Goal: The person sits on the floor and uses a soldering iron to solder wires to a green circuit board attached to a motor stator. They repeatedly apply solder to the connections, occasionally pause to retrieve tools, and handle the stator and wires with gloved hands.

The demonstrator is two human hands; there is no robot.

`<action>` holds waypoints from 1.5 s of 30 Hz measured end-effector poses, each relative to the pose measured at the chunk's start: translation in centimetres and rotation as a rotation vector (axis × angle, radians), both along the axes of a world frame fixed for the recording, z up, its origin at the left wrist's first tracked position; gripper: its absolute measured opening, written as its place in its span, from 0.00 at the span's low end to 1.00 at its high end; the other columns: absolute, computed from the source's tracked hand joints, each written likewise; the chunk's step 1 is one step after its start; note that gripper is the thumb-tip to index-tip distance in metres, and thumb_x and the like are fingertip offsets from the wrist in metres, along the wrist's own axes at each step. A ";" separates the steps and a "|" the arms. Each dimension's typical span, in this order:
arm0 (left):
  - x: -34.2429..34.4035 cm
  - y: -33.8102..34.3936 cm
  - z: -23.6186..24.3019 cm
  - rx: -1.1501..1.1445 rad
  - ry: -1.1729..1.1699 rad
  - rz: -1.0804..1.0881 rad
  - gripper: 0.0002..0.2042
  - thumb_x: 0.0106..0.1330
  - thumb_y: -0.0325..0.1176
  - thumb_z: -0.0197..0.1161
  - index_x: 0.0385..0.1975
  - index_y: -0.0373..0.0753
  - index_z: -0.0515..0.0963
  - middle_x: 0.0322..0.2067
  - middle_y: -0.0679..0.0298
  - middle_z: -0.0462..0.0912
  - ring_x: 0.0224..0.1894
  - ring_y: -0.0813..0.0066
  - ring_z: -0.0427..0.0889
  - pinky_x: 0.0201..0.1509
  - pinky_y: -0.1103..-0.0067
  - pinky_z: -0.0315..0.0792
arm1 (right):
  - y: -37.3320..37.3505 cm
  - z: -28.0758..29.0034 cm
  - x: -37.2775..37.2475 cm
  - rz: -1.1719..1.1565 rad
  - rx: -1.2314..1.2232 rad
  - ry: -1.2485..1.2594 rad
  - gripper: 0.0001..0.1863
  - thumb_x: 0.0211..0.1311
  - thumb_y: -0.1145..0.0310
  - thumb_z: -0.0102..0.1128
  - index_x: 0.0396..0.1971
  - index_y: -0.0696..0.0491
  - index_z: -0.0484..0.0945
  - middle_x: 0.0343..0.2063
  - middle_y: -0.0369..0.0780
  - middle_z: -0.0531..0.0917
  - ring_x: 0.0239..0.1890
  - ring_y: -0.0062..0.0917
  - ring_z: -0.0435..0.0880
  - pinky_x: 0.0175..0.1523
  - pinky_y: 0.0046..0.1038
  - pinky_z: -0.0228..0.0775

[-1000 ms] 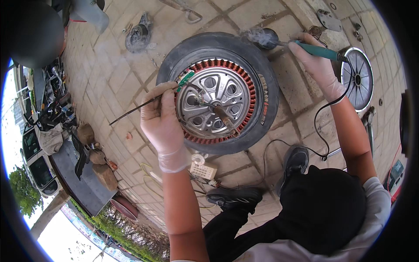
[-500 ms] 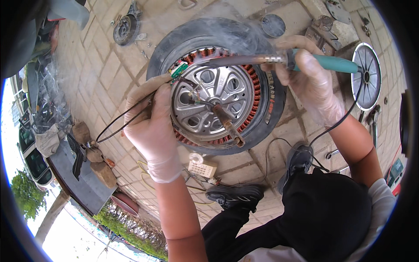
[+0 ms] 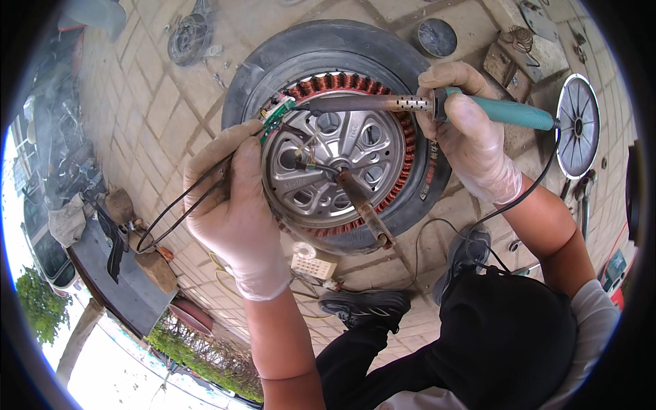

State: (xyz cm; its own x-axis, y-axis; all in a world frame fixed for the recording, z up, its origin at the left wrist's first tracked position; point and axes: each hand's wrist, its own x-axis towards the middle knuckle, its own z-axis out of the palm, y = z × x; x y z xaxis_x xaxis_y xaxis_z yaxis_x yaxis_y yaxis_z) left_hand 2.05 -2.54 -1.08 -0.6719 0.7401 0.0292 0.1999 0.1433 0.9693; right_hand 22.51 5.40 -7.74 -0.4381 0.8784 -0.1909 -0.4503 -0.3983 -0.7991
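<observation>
A small green circuit board is pinched between the thumb and fingers of my gloved left hand, with a loop of black wire trailing from that hand. My gloved right hand grips a soldering iron by its teal handle. The iron's dark tip reaches the right end of the board; whether it touches cannot be made out. Beneath both hands lies a hub motor stator, silver with copper windings around its rim and a rusty axle sticking up. It rests inside a black tyre.
A round metal cover stands right of the iron, near wrenches. A small dish and rusty metal parts lie beyond. Left are stones and a dark wheel part. A cream perforated block sits near my shoes.
The soldering iron has shifted slightly left and down, its tip now at the board's end. The smoke over the tyre has thinned. My left hand has moved a little left.
</observation>
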 end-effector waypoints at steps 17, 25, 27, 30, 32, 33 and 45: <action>0.1 0.0 0.1 -0.008 -0.020 0.016 0.06 0.63 0.18 0.59 0.39 0.29 0.75 0.38 0.52 0.84 0.40 0.74 0.81 0.48 0.79 0.76 | 0.1 -0.1 -0.1 0.030 0.076 -0.019 0.20 0.60 0.59 0.64 0.46 0.57 0.76 0.27 0.32 0.77 0.29 0.12 0.73 0.37 0.17 0.66; 0.1 0.1 0.1 -0.013 -0.012 0.016 0.06 0.63 0.17 0.59 0.39 0.29 0.76 0.38 0.52 0.84 0.41 0.74 0.81 0.49 0.79 0.76 | 0.1 0.0 0.0 0.031 0.062 -0.051 0.20 0.60 0.60 0.65 0.47 0.57 0.76 0.27 0.31 0.78 0.29 0.12 0.73 0.38 0.16 0.67; 0.1 0.1 0.0 -0.010 -0.005 0.019 0.07 0.63 0.17 0.59 0.39 0.29 0.76 0.38 0.51 0.84 0.41 0.73 0.82 0.49 0.79 0.76 | 0.0 0.1 0.1 0.031 0.039 -0.070 0.20 0.60 0.60 0.65 0.47 0.57 0.76 0.27 0.31 0.78 0.29 0.11 0.73 0.39 0.16 0.68; 0.1 0.1 0.0 -0.004 0.001 0.015 0.07 0.62 0.17 0.59 0.39 0.29 0.75 0.39 0.51 0.84 0.41 0.73 0.82 0.50 0.79 0.76 | 0.1 0.0 0.1 0.046 0.054 -0.054 0.20 0.61 0.60 0.65 0.47 0.57 0.76 0.28 0.31 0.78 0.30 0.11 0.74 0.40 0.15 0.68; 0.1 0.1 0.0 0.000 -0.004 0.013 0.07 0.63 0.17 0.59 0.39 0.28 0.75 0.39 0.51 0.84 0.41 0.73 0.82 0.50 0.79 0.76 | 0.1 0.0 0.2 0.051 0.065 -0.057 0.20 0.61 0.61 0.65 0.48 0.57 0.76 0.29 0.31 0.79 0.31 0.10 0.74 0.41 0.15 0.68; 0.1 0.1 0.0 0.000 -0.006 0.017 0.07 0.63 0.17 0.59 0.39 0.28 0.75 0.39 0.51 0.83 0.41 0.73 0.82 0.50 0.79 0.76 | 0.1 -0.1 0.2 0.051 0.061 -0.054 0.20 0.61 0.61 0.65 0.48 0.57 0.76 0.29 0.31 0.79 0.32 0.10 0.74 0.41 0.15 0.68; 0.1 0.1 0.0 -0.006 0.003 0.012 0.06 0.63 0.17 0.59 0.39 0.29 0.75 0.39 0.51 0.83 0.42 0.74 0.81 0.50 0.79 0.75 | 0.0 -0.1 0.2 0.037 0.065 -0.039 0.21 0.60 0.62 0.65 0.48 0.58 0.75 0.35 0.33 0.80 0.36 0.11 0.75 0.45 0.17 0.69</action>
State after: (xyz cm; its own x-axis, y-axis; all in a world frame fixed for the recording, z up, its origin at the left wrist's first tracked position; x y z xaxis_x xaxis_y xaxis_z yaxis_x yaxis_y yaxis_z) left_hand 2.17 -2.39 -1.07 -0.6806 0.7322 0.0268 0.2010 0.1514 0.9678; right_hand 22.72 5.38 -7.83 -0.4641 0.8727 -0.1514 -0.4045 -0.3609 -0.8403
